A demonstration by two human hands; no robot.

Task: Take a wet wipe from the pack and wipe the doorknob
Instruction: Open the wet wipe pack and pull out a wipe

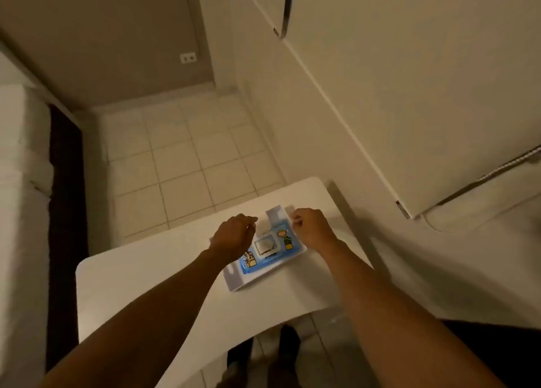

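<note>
A blue wet wipe pack (pixel 265 248) with cartoon figures and a white lid lies in a white tray (pixel 234 282) on a small white table (pixel 140 282). My left hand (pixel 234 235) hovers over the pack's far left corner with its fingers curled. A white patch (pixel 263 226) shows by its fingertips; whether it is the raised lid or a wipe is unclear. My right hand (pixel 313 226) is over the tray's far right corner, fingers pinched together with a pale bit at the tips. No doorknob is in view.
White doors with long dark bar handles (pixel 285 6) fill the right and top. A tiled floor (pixel 181 159) lies beyond the table. On the left are a white block (pixel 20 182) and a dark gap. My feet (pixel 288 343) show under the table.
</note>
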